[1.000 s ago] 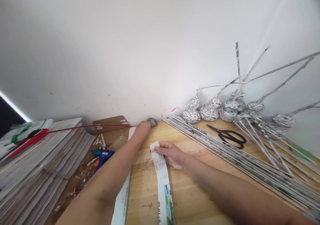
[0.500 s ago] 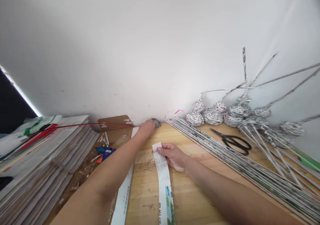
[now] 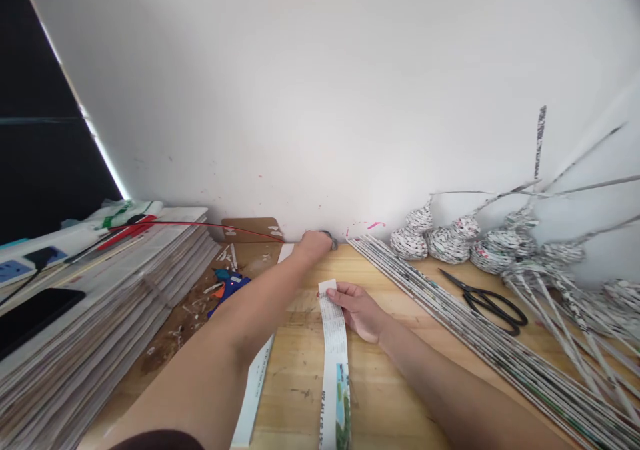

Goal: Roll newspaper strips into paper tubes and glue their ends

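My right hand (image 3: 359,311) pinches the upper end of a printed paper strip (image 3: 336,343) between thumb and fingers; the strip runs down toward the table's near edge. Farther off, my left hand (image 3: 316,243) reaches to the foot of the wall, its fingers closed at a small grey object (image 3: 331,239) that is mostly hidden. Beneath my left forearm lies a white strip (image 3: 257,383) on the wooden table (image 3: 295,343). Long rolled paper sticks (image 3: 450,317) lie in a bundle to the right of my right hand.
Black scissors (image 3: 487,301) lie behind the sticks. Woven paper gourd shapes (image 3: 409,242) stand along the wall, with long sticks jutting out. At left are a tall stack of newspaper (image 3: 165,283), a black phone (image 3: 40,317), a power strip (image 3: 15,270) and a blue glue gun (image 3: 233,287).
The view has turned left, so things appear farther right, and the phone and power strip show more. My left hand's fingers look more curled at the grey object. My right hand still pinches the strip.
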`<state>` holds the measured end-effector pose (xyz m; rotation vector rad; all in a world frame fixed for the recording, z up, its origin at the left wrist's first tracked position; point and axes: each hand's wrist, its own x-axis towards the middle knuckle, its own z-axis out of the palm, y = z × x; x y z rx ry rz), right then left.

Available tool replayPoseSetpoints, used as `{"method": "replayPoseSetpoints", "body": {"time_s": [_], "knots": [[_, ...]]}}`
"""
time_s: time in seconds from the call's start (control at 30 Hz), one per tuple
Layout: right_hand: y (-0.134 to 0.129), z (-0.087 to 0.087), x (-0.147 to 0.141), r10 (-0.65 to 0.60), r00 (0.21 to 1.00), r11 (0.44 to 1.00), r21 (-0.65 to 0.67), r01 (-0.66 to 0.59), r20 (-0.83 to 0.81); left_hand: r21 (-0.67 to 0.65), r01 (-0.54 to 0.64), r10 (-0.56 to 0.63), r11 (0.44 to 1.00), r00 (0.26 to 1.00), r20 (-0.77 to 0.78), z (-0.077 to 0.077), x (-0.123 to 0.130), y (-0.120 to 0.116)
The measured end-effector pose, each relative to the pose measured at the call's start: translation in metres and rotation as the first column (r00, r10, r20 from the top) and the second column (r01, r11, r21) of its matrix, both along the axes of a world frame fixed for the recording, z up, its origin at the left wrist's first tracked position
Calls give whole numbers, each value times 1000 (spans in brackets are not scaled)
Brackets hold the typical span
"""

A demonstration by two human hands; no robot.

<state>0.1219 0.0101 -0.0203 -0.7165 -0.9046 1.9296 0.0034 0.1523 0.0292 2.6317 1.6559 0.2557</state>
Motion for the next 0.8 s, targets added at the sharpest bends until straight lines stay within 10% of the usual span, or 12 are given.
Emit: {"method": "replayPoseSetpoints", "body": {"time_s": [0.3,0.4,0.47,0.57,0.8], "knots": [[-1,0,-1,-30,999,999,38,29,18,-203,-182,269,962,755,597,2,-35,-87],[-3,2,0,-33,999,996,86,30,29,-523,168,505,836,142,852,-5,-43,-130],[-5,3,0,-35,999,992,126,31,32,-597,374,654,710,-35,755,-6,-45,-149],[-10,4,-1,-106,990,978,191,87,93,-560,559,719,611,-97,688,-6,-44,-164],[-18,8,1,-336,875,897,403,184,348,-440,629,663,640,-164,730,-16,-33,-179]]}}
